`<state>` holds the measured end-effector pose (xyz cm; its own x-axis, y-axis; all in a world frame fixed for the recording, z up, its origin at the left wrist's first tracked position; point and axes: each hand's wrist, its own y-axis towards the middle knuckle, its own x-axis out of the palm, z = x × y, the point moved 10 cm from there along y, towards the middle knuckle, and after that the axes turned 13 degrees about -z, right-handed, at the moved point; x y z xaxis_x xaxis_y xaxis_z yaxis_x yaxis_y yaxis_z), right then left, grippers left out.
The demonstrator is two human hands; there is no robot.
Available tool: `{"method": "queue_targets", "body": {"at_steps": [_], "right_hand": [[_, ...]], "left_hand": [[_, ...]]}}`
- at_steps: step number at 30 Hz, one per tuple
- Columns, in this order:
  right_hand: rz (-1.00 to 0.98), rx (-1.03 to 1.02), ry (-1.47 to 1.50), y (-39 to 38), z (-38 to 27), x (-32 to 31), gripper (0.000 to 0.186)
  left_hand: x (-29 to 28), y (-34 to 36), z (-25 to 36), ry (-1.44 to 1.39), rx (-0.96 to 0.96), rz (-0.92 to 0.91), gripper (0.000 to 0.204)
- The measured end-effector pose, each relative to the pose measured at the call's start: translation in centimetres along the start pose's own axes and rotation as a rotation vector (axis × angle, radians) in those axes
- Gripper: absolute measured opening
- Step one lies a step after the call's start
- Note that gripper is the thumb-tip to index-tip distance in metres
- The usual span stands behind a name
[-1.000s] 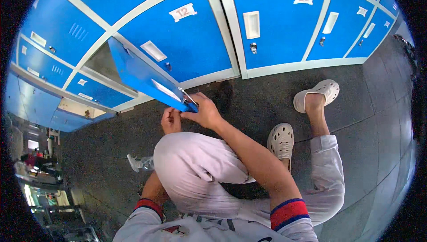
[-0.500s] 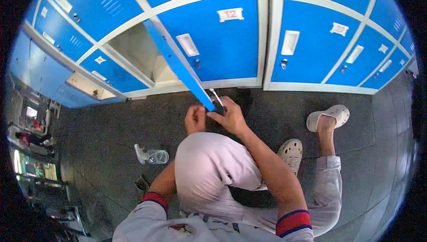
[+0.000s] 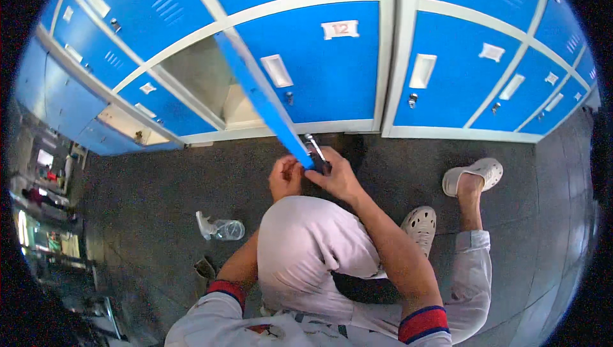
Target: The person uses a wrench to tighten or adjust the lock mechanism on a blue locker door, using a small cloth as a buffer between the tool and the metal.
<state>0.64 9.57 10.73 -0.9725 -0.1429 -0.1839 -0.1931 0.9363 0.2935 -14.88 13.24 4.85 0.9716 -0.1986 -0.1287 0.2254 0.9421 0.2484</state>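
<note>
Knee close, hands beyond. Right hand grasping dark tool at near edge of open door. Left hand curled alongside, grip unclear. Best brace door, keep tool square. Locker gaping behind.

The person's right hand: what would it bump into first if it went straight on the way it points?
Probably the open blue locker door: the right hand points forward and leftward, and the dark-and-silver tool it holds is by the door's edge. Depth is uncertain here.
</note>
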Motion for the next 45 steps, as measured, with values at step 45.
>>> {"method": "queue_targets", "body": {"at_steps": [45], "right_hand": [[0.067, 0.159, -0.263, 0.8, 0.7, 0.1, 0.031]], "left_hand": [[0.1, 0.8, 2.7, -0.011, 0.088, -0.085, 0.020]]}}
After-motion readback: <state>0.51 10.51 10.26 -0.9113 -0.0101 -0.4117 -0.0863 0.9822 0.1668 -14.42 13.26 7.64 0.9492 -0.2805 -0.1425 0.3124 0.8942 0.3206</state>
